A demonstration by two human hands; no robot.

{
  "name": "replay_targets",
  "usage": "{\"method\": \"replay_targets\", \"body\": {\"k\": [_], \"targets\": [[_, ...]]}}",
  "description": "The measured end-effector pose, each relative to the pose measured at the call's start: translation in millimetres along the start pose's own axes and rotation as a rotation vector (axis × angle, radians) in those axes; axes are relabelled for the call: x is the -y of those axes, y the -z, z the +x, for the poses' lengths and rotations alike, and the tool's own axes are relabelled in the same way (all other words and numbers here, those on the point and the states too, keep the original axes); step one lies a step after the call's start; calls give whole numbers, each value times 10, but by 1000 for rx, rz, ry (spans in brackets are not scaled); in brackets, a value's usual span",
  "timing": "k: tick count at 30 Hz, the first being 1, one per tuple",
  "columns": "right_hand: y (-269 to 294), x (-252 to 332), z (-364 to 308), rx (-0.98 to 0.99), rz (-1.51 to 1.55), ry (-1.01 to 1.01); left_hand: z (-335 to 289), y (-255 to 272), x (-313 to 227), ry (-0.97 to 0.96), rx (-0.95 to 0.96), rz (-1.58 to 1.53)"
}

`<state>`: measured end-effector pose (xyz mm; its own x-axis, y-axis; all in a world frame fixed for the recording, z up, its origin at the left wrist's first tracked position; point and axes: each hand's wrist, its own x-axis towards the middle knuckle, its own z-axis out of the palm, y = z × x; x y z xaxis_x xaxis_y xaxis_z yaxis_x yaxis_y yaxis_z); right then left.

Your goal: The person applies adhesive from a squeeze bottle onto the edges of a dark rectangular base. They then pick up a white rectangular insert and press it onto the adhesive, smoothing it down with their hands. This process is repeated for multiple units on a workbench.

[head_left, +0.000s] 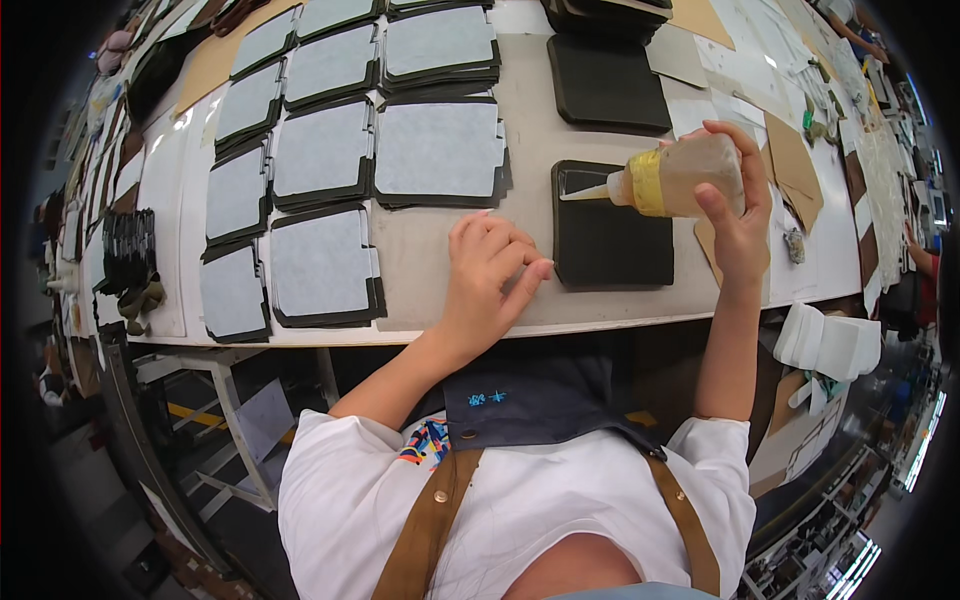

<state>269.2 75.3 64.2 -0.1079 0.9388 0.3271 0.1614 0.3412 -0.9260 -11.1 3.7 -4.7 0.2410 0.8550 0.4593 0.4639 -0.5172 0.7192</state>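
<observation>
Handwork at a desk [430,270], seen from above; places are given relative to the black panel [620,245], which lies flat, near the front edge of the desk. The right hand [740,215], at the right of the panel, grips a squeeze bottle [695,178], with the thumb on the near side and fingers around the base. The bottle is cloudy, with a yellow band [647,183] around its shoulder, and is tipped on its side. Its pale nozzle [588,193] points left over the upper left part of the panel; whether the tip touches the surface cannot be told. The left hand [495,255], just left of the panel, holds nothing visible; its fingers are loosely curled.

Beyond the panel lies a 2nd black panel [610,82], and beyond that a dark stack [605,15]. Left of the panel, past the left hand, pale sheets with black margins [435,150] stand in stacks arranged in 3 columns. Well to the left of the panel is a bundle of dark strips [128,240]. To its right, past the bottle, lie brown paper pieces [793,165]; farther right and nearer the wearer are white pads [850,348]. Below the panel appear a dark apron [540,410] with brown straps [430,510] and a white shirt [560,480].
</observation>
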Motion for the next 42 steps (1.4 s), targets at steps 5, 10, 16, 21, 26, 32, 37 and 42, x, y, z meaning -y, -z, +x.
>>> {"method": "replay_targets", "body": {"k": [5, 10, 16, 21, 26, 32, 37, 42], "targets": [[31, 23, -79, 58, 51, -31, 2, -2, 6, 30, -14, -19], [-31, 77, -182, 108, 174, -48, 8, 12, 7, 39, -18, -17], [67, 41, -302, 104, 335, -60, 4, 4, 9, 52, -26, -28], [466, -151, -362, -262, 683, -173, -2, -7, 21, 57, -30, -37], [958, -377, -347, -493, 488, -146, -2, -9, 35, 60, -12, -41], [983, -350, -220, -425, 219, -51, 10, -20, 30, 75, -1, -43], [926, -325, -184, -378, 114, -24, 22, -12, 6, 91, 4, -40], [881, -325, -142, -363, 75, 13, 20, -20, 16, 92, 3, -37]]}}
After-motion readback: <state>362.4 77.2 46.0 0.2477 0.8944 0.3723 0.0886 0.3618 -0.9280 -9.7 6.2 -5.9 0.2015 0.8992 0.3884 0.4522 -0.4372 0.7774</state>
